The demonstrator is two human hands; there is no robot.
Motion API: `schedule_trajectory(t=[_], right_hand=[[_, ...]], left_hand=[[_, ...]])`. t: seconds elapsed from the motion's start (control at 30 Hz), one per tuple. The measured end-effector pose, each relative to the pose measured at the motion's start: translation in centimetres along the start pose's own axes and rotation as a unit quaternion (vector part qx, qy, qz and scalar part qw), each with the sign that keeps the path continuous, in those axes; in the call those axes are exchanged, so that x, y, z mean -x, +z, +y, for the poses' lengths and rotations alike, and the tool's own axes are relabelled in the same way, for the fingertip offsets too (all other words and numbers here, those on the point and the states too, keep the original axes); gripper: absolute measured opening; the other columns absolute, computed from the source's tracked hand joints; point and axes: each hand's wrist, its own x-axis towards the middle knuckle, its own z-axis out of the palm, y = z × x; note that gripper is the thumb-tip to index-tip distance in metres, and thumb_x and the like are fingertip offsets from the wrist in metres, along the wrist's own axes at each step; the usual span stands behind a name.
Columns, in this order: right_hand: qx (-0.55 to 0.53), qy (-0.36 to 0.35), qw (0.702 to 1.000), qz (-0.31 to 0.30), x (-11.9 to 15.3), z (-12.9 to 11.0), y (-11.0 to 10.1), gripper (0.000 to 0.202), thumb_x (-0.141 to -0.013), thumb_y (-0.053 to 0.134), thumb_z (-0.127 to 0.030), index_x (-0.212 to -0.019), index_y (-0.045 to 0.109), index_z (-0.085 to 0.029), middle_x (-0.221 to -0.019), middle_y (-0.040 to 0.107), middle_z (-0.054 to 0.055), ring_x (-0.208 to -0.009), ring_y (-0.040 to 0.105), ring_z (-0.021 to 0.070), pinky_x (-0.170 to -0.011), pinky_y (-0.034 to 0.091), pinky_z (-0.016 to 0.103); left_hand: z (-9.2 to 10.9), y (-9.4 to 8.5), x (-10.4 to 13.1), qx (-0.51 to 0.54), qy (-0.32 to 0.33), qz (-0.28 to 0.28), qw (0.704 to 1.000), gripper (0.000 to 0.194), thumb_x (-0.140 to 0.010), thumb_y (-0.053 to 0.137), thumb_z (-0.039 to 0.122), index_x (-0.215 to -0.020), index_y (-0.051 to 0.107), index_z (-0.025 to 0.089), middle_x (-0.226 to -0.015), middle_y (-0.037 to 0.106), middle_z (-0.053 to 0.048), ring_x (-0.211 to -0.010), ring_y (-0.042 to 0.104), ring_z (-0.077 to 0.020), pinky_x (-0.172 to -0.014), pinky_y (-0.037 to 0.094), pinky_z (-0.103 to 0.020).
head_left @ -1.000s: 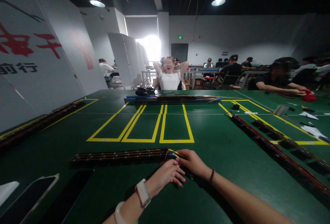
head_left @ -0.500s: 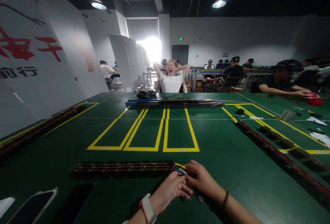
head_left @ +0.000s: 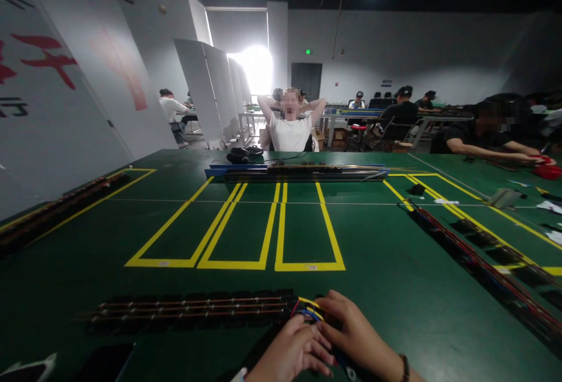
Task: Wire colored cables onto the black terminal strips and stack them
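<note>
A long black strip assembly [head_left: 193, 309] with copper-coloured rods lies crosswise on the green table in front of me. Yellow, blue and red wires [head_left: 309, 310] come out of its right end. My left hand [head_left: 298, 348] is at these wires, thumb and fingers curled round them from below. From the right, my right hand [head_left: 351, 326] pinches the same bundle, its fingertips close to the left hand's. A ring terminal [head_left: 350, 374] shows under the right hand. The exact grip points are hidden behind the fingers.
Yellow tape outlines [head_left: 237, 265] mark the table beyond the strip. Blue and black rails [head_left: 298, 172] lie at the far edge, before a seated person [head_left: 292, 127]. More wired strips [head_left: 474, 265] lie to the right; a dark flat device [head_left: 108, 361] is at lower left.
My view has tilted down and come closer, so the strip and hands appear lower and larger. Both hands stay at the wires, with only slight finger movement.
</note>
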Motion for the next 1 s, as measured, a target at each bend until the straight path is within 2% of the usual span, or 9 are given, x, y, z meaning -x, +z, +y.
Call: schedule_trajectory(t=[0.23,0.43,0.63,0.73,1.0], right_hand=[[-0.04,0.006,0.999,-0.008,-0.2,0.4,-0.2,0.014,-0.085,0.052,-0.025,-0.09,0.064,-0.02,-0.082,0.055,0.002,-0.078,0.053,0.0148,-0.067,0.038,0.023],[-0.059,0.034,0.998,-0.014,-0.9,1.1,-0.5,0.017,-0.084,0.054,-0.028,-0.096,0.065,-0.022,-0.084,0.057,0.003,-0.081,0.054,0.0159,-0.069,0.039,0.024],[-0.067,0.035,0.996,-0.035,-1.7,1.7,-0.9,0.02,-0.086,0.052,-0.03,-0.101,0.065,-0.024,-0.085,0.058,0.004,-0.08,0.054,0.0162,-0.069,0.04,0.025],[-0.065,0.04,0.997,-0.033,-2.0,1.7,-1.1,0.019,-0.086,0.052,-0.028,-0.099,0.066,-0.025,-0.083,0.058,0.002,-0.077,0.053,0.0154,-0.067,0.039,0.024],[-0.064,0.029,0.997,-0.027,-3.0,2.4,-1.6,0.026,-0.086,0.054,-0.027,-0.11,0.063,-0.026,-0.087,0.059,0.003,-0.079,0.054,0.0154,-0.069,0.042,0.025]], left_hand=[[-1.2,-0.1,-1.5,-0.022,0.033,0.041,0.998,0.049,-0.068,0.065,0.058,-0.085,0.048,0.016,-0.07,0.061,-0.005,-0.058,0.062,-0.016,-0.055,0.047,-0.029],[-1.9,-1.2,-2.7,-0.054,0.005,0.056,0.997,0.052,-0.068,0.063,0.062,-0.087,0.05,0.016,-0.073,0.062,-0.004,-0.055,0.062,-0.0133,-0.049,0.039,-0.023],[-1.2,-0.9,-2.8,-0.063,-0.018,0.065,0.996,0.053,-0.068,0.06,0.065,-0.09,0.049,0.017,-0.077,0.062,-0.004,-0.057,0.063,-0.014,-0.051,0.042,-0.024],[-0.8,-0.6,-2.8,-0.053,-0.018,0.055,0.997,0.053,-0.069,0.058,0.066,-0.089,0.047,0.018,-0.08,0.061,-0.004,-0.059,0.063,-0.014,-0.054,0.046,-0.026],[0.6,0.3,-3.2,-0.044,-0.018,0.04,0.998,0.051,-0.07,0.06,0.062,-0.091,0.044,0.018,-0.08,0.058,-0.003,-0.058,0.062,-0.0157,-0.051,0.05,-0.031]])
